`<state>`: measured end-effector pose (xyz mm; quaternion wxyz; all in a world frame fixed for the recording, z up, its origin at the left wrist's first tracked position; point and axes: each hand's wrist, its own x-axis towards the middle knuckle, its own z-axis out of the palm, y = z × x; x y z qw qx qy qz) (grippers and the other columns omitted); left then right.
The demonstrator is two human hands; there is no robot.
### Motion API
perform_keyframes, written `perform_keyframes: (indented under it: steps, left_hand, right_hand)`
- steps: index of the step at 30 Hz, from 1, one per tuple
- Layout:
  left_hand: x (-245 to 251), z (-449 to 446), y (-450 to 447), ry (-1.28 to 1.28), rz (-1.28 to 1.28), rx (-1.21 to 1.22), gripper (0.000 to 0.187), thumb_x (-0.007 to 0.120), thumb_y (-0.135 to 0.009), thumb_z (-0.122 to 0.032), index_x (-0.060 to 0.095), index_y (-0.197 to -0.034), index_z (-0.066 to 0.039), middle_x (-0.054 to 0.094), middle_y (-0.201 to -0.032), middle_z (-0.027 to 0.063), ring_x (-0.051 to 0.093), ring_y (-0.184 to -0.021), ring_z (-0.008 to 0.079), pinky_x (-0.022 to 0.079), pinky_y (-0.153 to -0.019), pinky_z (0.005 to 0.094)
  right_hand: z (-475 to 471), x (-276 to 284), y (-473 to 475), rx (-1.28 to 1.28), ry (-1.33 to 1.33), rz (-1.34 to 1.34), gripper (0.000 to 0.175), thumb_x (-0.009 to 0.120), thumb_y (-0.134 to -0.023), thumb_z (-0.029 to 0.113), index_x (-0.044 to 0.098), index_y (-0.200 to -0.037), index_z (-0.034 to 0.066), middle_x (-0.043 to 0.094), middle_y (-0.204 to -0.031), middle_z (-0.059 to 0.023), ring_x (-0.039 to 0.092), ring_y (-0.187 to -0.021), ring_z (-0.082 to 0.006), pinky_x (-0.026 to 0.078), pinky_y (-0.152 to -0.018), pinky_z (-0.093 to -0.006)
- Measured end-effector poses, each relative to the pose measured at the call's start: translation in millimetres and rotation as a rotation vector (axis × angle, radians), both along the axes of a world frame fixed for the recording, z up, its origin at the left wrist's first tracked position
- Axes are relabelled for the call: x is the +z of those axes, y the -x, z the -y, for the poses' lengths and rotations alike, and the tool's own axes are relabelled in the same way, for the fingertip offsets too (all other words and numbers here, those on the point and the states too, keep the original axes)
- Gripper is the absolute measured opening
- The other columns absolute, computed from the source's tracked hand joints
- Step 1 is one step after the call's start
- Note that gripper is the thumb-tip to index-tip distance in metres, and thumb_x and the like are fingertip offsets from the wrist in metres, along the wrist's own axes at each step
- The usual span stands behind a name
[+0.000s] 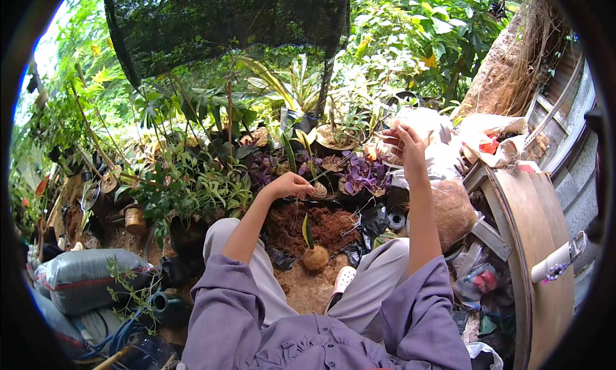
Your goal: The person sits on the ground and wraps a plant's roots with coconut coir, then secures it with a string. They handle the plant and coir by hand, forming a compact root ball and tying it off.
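My left hand (291, 185) grips a small root ball (319, 191) with string about it. A variegated yellow-green leaf (308, 146) appears to rise from this ball. Up and to the right, my right hand (406, 141) pinches a thin pale string (344, 170), which runs taut down to the ball. Below, reddish-brown coconut fibre or soil (313, 225) lies on black plastic. Between my feet a round fibre-covered ball (315, 259) stands on the ground, with one upright snake plant leaf (307, 231) in it. Loose white thread (355, 223) trails over the fibre's right edge.
A spool (396, 221) lies beside black plastic. Potted purple-leaved plants (368, 175) stand ahead, leafy plants (192, 177) at left. A large brown fibre bundle (450, 211) and a curved wooden panel (539, 245) are at right. Filled grey sacks (94, 276) lie at left.
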<state>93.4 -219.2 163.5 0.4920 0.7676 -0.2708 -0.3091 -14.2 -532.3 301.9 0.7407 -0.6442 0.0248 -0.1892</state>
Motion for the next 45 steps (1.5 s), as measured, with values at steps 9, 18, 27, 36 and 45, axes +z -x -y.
perform_keyframes:
  steps: [9,18,27,36,45]
  left_hand:
    - [-32.0,-28.6,-16.1,-0.183,0.063,-0.071,0.023,0.067,-0.087,-0.021,0.067,-0.098,-0.001,0.067,-0.085,0.0052,0.061,-0.07,0.0103,0.052,-0.064,0.0264]
    - [-18.7,-80.3,-27.0,-0.156,-0.046,0.125,0.024,0.074,-0.082,-0.027,0.066,-0.092,-0.007,0.064,-0.08,-0.0015,0.057,-0.068,0.006,0.048,-0.063,0.0221]
    - [-17.8,-145.1,-36.0,-0.245,0.216,0.25,0.026,0.076,-0.073,-0.009,0.064,-0.093,0.001,0.07,-0.079,0.0079,0.066,-0.072,0.0135,0.051,-0.068,0.0277]
    - [5.6,-163.2,-21.7,-0.054,0.336,0.518,0.019,0.071,-0.082,-0.015,0.067,-0.093,0.0,0.068,-0.076,0.0053,0.063,-0.07,0.0112,0.048,-0.065,0.0277]
    - [-14.0,-209.2,-36.7,1.109,-0.519,1.145,0.028,0.031,-0.1,-0.015,0.053,-0.098,0.003,0.064,-0.087,0.0136,0.062,-0.09,0.0239,0.052,-0.087,0.0389]
  right_hand:
    - [25.0,22.5,-0.8,-0.058,-0.17,0.22,0.019,0.049,-0.096,0.022,0.057,-0.102,0.0062,0.068,-0.093,-0.0103,0.069,-0.085,-0.0204,0.055,-0.07,-0.0273]
    - [68.9,36.8,1.8,-0.265,-0.158,0.202,0.022,0.048,-0.096,0.025,0.057,-0.105,0.0072,0.066,-0.102,-0.0089,0.068,-0.09,-0.0213,0.052,-0.075,-0.0282]
    - [91.7,21.9,-20.3,-0.543,-0.203,0.126,0.021,0.049,-0.093,0.026,0.057,-0.102,0.0085,0.067,-0.1,-0.0053,0.067,-0.092,-0.0172,0.051,-0.074,-0.0285]
    - [36.4,-10.8,-41.6,-0.26,0.106,-0.087,0.017,0.051,-0.092,0.022,0.057,-0.083,0.0093,0.054,-0.068,0.0021,0.054,-0.057,-0.0079,0.047,-0.054,-0.0227]
    - [20.8,-30.2,-44.3,-0.013,0.139,-0.234,0.019,0.053,-0.095,0.027,0.06,-0.092,0.0098,0.058,-0.073,0.0022,0.052,-0.056,-0.0061,0.039,-0.047,-0.0187]
